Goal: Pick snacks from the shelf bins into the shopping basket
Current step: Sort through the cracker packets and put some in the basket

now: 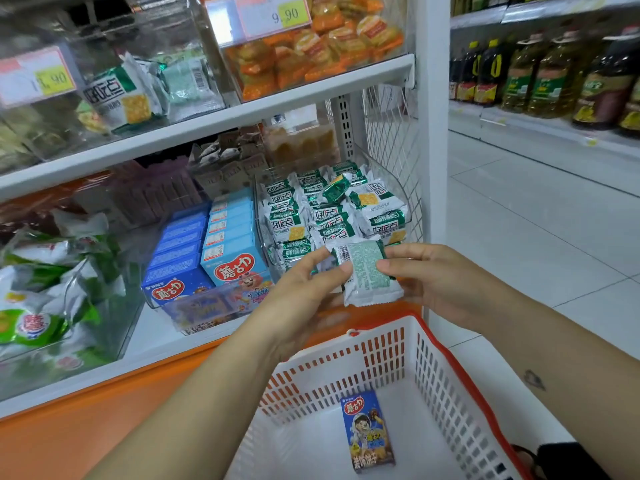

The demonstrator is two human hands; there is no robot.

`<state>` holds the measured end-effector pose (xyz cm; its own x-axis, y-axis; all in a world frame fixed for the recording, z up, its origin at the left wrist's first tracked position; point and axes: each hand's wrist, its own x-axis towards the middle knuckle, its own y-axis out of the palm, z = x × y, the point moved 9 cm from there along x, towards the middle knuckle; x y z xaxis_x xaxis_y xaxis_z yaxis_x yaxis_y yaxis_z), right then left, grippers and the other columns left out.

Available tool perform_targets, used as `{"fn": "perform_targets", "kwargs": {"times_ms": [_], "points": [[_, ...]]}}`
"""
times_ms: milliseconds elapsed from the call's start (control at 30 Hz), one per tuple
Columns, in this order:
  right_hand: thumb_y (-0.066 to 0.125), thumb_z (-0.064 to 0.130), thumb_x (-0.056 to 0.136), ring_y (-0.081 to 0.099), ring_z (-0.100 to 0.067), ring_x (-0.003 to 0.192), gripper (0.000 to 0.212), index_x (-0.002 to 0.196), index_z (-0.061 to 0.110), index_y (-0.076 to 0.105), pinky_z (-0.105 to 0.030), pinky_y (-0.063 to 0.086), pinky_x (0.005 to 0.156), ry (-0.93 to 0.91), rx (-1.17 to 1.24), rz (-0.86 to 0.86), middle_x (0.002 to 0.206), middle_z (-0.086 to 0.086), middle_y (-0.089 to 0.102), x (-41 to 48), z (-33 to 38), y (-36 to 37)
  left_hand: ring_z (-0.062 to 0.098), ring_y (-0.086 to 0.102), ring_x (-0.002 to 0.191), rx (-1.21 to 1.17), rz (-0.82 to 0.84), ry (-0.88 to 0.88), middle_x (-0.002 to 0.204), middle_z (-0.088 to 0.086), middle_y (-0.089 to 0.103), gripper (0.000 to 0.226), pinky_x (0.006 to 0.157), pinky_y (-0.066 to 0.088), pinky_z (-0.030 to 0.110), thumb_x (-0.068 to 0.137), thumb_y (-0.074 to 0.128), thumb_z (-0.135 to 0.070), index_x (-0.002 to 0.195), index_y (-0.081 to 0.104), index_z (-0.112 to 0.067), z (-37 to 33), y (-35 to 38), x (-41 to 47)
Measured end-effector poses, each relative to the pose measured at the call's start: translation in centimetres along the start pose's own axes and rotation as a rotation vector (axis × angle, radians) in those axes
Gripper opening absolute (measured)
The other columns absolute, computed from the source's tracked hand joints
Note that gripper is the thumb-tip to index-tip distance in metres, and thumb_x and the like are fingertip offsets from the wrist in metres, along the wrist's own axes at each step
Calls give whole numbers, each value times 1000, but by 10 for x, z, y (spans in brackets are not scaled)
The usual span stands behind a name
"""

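Green-and-white packet [367, 271] is held back side up, barcode showing, between both hands. Left hand [304, 292] is seen pinching its left edge, thumb on top. Right hand [433, 282] is seen pinching its right edge with curled fingers. Neither hand is free.

Step in hand, as judged: transfer of the packet into the basket [450, 351]. One blue box [367, 431] is already lying flat on the basket floor. Task is judged early: one item in, a second in the hands.

For a clean drop:
- Packet is to be brought nearer and lower, inside the rim, before release.
- One hand is best freed first, so that the packet is carried by the other alone.
- Release from the present spot is judged risky; the packet could be deflected off the rim onto the orange ledge [138, 393].
- Light grip is advised, as the contents are likely brittle.

Position: packet is in front of the bin [332, 209], about over the basket's far rim as far as one view tells, and well above the box. Both hands are touched by it.
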<state>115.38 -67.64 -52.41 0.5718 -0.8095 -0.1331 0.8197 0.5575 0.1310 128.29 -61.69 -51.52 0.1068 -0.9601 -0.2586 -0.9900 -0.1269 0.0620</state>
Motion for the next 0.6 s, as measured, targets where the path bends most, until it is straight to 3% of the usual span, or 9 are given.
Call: {"fn": "perform_targets", "kwargs": {"times_ms": [100, 200, 300, 367, 467, 600], "points": [[71, 21, 78, 70, -28, 95, 36, 113, 14, 63, -46, 51, 94, -2, 17, -45, 101, -6, 74, 0, -1, -3, 7, 68, 74, 43, 19, -2, 88, -5, 72, 53, 74, 56, 29, 86, 64, -3, 130, 47, -26, 2, 1, -2], [67, 15, 84, 72, -22, 87, 17, 100, 20, 64, -38, 55, 84, -21, 62, -69, 96, -3, 75, 0, 0, -5, 14, 68, 90, 118, 50, 23, 121, 2, 66, 68, 76, 56, 31, 84, 61, 8, 140, 41, -24, -1, -1, 0], [71, 18, 72, 72, -21, 82, 35, 106, 16, 63, -30, 57, 70, -31, 125, -54, 96, -5, 75, -1, 3, -3, 31, 62, 104, 190, 59, 81, 128, 1, 60, 79, 94, 51, 43, 82, 59, 16, 145, 36, -26, -10, -6, -1], [71, 21, 64, 72, -20, 80, 48, 111, 13, 62, -26, 57, 64, -27, 164, -50, 97, -5, 75, 0, 3, -2, 30, 62, 99, 245, 77, 122, 125, -3, 60, 80, 102, 44, 49, 81, 60, 16, 145, 35, -27, -15, -7, -1], [69, 20, 65, 72, -18, 80, 46, 110, 14, 61, -26, 58, 64, -15, 186, -27, 96, -4, 75, 3, 1, 4, 13, 65, 76, 315, 102, 164, 122, -9, 56, 80, 97, 48, 40, 80, 65, 12, 135, 38, -38, -19, -11, -2], [68, 21, 70, 71, -19, 91, 49, 118, 12, 62, -29, 58, 75, -49, 143, -18, 104, -4, 73, 6, 1, 12, 7, 67, 77, 431, 108, 229, 118, -15, 58, 71, 87, 53, 24, 80, 69, 4, 121, 42, -47, -24, -23, 2]]}}
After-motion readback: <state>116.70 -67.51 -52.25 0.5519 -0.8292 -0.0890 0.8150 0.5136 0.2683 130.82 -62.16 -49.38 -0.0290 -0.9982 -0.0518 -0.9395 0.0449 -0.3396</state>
